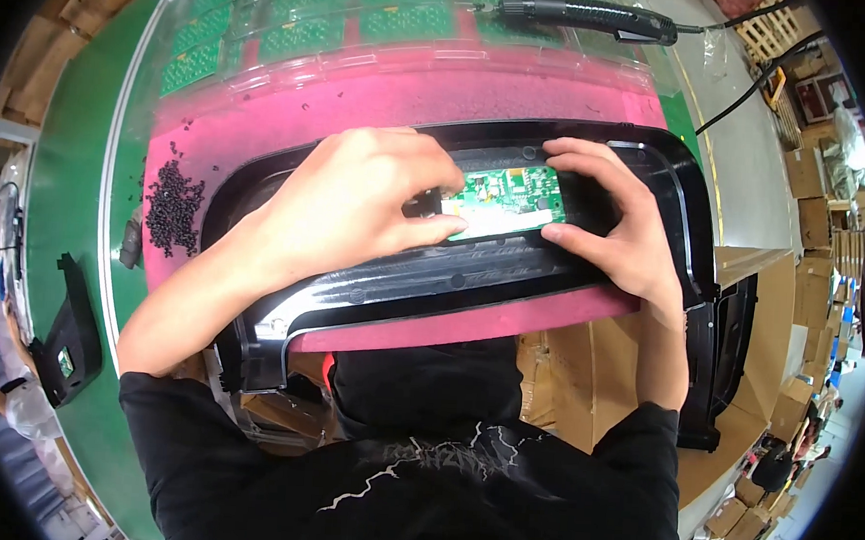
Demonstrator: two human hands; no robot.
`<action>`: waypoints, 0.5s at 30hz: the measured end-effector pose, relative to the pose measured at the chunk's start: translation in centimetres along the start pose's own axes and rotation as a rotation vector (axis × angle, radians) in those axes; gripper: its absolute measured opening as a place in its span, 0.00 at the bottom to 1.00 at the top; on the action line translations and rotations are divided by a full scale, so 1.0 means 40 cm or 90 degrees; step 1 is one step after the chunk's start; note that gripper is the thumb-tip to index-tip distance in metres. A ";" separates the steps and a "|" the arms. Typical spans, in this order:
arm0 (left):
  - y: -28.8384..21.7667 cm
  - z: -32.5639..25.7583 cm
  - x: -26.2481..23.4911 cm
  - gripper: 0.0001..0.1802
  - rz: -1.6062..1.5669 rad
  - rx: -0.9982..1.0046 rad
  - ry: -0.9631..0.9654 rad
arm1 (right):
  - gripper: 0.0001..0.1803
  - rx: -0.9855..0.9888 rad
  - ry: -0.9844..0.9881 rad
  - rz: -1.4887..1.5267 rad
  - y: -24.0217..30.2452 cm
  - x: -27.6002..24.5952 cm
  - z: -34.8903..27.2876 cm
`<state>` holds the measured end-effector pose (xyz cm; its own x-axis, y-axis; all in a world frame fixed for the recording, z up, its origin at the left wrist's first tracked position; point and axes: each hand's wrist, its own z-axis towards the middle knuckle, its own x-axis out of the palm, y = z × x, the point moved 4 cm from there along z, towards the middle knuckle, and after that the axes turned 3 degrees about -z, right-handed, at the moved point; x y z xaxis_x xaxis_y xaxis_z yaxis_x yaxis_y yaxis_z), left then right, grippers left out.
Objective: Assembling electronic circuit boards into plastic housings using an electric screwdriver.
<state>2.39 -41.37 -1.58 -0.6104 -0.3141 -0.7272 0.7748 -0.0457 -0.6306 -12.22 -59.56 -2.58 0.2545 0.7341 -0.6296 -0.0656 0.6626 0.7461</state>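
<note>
A green circuit board point(511, 188) with small parts on its face lies within a long black plastic housing point(422, 277). My left hand point(373, 194) has thumb and fingers closed on the board's left end. At the opposite end, my right hand point(620, 209) holds the board's right edge between thumb and fingertips. Part of the housing is hidden under my left hand and forearm. The housing rests on a pink mat point(442, 94), its near rim turned toward me.
Small black screws point(174, 208) lie heaped left of the housing. Clear trays point(303, 43) of green boards span the far side, with a black electric screwdriver point(583, 16) on top. A cardboard box point(594, 362) with black plastic parts stands at right; another black part point(69, 334) lies far left.
</note>
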 end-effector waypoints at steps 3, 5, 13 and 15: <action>0.004 -0.001 0.015 0.15 0.072 0.041 0.031 | 0.26 0.008 0.018 -0.067 -0.003 0.010 0.003; 0.005 0.000 0.016 0.15 0.073 0.042 0.037 | 0.26 0.007 0.025 -0.076 -0.005 0.011 0.004; 0.004 -0.002 0.020 0.15 0.106 0.050 0.053 | 0.26 -0.001 0.037 -0.117 -0.004 0.020 0.001; 0.002 -0.005 0.019 0.15 0.125 0.056 0.044 | 0.26 0.002 0.036 -0.126 -0.001 0.021 0.003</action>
<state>1.96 -41.43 -2.24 -0.4542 -0.2590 -0.8524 0.8893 -0.0739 -0.4514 -11.90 -59.01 -3.11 0.2081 0.5965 -0.7752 -0.0168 0.7946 0.6069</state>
